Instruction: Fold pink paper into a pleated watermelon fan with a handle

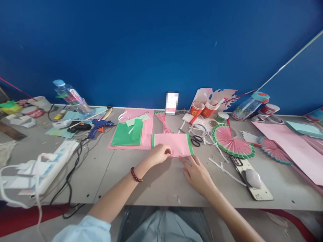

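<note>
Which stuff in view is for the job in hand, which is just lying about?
Job:
pink green-edged sheet, touched by left hand and right hand
likely, by matching colours: pleated strip, green paper
maybe scissors

Probably lying about:
phone at right
power strip
bottle at left
red cups

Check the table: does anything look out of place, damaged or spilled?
Nothing looks spilled. Behind the red paper cups, the pink sheet has a ragged, holed edge, perhaps cut that way. Right of the right hand, a loose white strip lies slantwise, like a stray scrap.
</note>
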Tool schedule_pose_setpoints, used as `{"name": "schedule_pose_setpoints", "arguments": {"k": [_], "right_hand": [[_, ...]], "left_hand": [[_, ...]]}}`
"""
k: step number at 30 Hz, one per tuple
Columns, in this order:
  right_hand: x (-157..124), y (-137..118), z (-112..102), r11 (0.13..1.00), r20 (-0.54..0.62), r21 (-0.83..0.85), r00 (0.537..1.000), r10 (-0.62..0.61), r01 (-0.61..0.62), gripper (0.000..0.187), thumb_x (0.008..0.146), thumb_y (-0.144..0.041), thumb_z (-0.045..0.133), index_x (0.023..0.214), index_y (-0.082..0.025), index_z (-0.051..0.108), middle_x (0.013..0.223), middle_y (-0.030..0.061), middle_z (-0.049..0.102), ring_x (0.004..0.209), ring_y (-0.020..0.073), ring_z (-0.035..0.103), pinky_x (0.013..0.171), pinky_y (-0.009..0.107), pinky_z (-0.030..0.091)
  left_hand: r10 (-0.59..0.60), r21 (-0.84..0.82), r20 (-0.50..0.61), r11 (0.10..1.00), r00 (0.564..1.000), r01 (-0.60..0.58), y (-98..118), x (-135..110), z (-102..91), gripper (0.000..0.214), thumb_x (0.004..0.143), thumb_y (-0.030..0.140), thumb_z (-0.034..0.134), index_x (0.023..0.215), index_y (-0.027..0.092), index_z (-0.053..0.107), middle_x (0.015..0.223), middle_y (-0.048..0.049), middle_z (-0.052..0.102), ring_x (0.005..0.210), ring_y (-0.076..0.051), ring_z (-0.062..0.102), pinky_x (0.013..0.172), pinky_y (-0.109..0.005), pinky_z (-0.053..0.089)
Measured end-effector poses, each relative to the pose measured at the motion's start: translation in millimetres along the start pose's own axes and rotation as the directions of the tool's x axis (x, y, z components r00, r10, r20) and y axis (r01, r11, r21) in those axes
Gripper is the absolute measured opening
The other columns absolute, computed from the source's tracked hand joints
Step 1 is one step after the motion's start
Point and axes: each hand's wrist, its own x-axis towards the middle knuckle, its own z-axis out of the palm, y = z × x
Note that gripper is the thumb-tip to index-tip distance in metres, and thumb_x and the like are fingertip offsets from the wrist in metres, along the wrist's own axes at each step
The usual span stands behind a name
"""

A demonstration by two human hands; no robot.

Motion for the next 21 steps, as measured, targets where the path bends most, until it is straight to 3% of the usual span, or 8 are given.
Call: {"name": "schedule_pose_setpoints", "arguments": {"k": [8, 14, 21], "right_hand": [[0.6, -1.2, 6.1, 0.999, -0.029, -0.032, 0.999, -0.037, 0.036, 0.041, 0.083, -0.012, 0.041, 0.122, -0.013, 0.054, 0.115, 0.0120, 0.057, 0.109, 0.0244, 0.048, 0.095, 0.038, 0.042], [2.5, -2.2, 0.7, 0.995, -0.013, -0.060, 0.997, -0.082, 0.081, 0.047, 0.081, -0.012, 0.045, 0.127, -0.020, 0.050, 0.114, 0.0086, 0.058, 0.109, 0.0244, 0.047, 0.094, 0.038, 0.041], [4.7, -9.1, -3.3, 0.997, 0.005, -0.059, 0.999, -0.051, 0.051, 0.043, 0.082, -0.014, 0.045, 0.124, -0.017, 0.054, 0.117, 0.0117, 0.056, 0.108, 0.0246, 0.047, 0.095, 0.039, 0.037]], "left_hand": [[0.003, -0.010, 0.021, 1.000, 1.000, -0.003, 3.3, -2.5, -3.0, 0.009, 0.075, 0.024, 0.061, 0.072, 0.019, 0.067, 0.074, -0.0004, 0.069, 0.067, -0.014, 0.060, 0.060, -0.021, 0.040], [0.019, 0.003, 0.019, 1.000, 1.000, -0.019, 2.1, -2.4, -2.0, 0.009, 0.075, 0.025, 0.061, 0.072, 0.018, 0.066, 0.074, -0.0008, 0.069, 0.067, -0.014, 0.060, 0.059, -0.022, 0.040], [0.013, -0.026, 0.010, 1.000, 1.000, -0.013, -0.8, -0.5, -0.5, 0.007, 0.073, 0.022, 0.061, 0.072, 0.019, 0.067, 0.073, -0.0001, 0.069, 0.066, -0.014, 0.060, 0.060, -0.022, 0.042]]}}
